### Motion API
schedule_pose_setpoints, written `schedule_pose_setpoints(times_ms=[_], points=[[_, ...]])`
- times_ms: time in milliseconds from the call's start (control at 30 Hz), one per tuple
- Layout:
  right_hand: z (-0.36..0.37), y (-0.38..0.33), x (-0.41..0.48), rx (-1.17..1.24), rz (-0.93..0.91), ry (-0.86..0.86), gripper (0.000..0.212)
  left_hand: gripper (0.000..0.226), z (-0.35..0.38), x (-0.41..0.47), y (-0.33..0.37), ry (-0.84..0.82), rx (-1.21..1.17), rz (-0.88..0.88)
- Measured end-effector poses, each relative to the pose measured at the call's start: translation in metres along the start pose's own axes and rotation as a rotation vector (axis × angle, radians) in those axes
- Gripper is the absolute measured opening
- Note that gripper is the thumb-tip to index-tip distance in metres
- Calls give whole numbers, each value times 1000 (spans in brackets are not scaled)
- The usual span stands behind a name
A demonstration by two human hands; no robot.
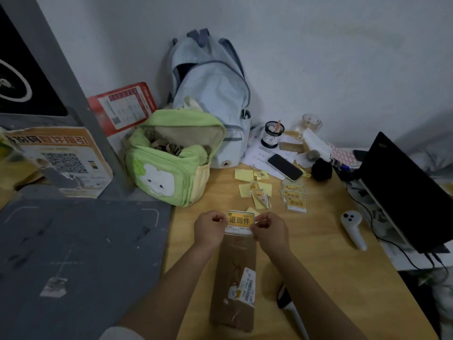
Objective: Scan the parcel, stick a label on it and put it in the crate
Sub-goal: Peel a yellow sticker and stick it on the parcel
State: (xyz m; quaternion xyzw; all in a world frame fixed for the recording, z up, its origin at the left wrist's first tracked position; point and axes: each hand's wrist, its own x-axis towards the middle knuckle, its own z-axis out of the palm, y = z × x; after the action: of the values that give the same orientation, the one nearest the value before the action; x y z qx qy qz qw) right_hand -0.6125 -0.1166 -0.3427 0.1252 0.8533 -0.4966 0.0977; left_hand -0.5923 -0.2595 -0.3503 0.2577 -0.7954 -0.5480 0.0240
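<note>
Both the left hand (210, 227) and the right hand (270, 229) pinch a yellow label (240, 222) by its side edges, fingers (260, 223) closed on it, just above the far end of the brown parcel (235, 273) lying on the tabletop (326, 244). Beyond the fingers lie loose label sheets (294, 195); bare wood opens to their right, before a white handheld device (353, 228). The label's small lower print is unreadable.

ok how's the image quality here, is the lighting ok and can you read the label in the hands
Head view: dim, flat light with a bluish cast; the wall looks murky. Wide-angle bending curves the grey post and the table edges. The big characters on the yellow label, pinched by the left hand and right hand, are readable; its small print and the parcel barcode are too soft.
</note>
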Motion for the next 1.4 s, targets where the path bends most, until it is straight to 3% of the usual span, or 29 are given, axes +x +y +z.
schedule_pose_setpoints(times_ms=[367, 633, 933, 1267, 1400], points=[[14, 51, -2, -94, 134, -68, 18, 17, 13, -11, -49, -111, 135, -78], [20, 72, -6, -48, 224, -43, 23, 51, 19, -12, -66, -116, 126, -118], [30, 83, -5, -154, 205, -23, 19, 23, 31, -12, -85, -105, 167, -164], [34, 86, -2, -308, 198, -38, 16, 34, 34, -14, -85, -133, 361, -81], [35, 85, -2, -322, 194, -42, 9, 52, 31, -11, -89, -128, 357, -134]])
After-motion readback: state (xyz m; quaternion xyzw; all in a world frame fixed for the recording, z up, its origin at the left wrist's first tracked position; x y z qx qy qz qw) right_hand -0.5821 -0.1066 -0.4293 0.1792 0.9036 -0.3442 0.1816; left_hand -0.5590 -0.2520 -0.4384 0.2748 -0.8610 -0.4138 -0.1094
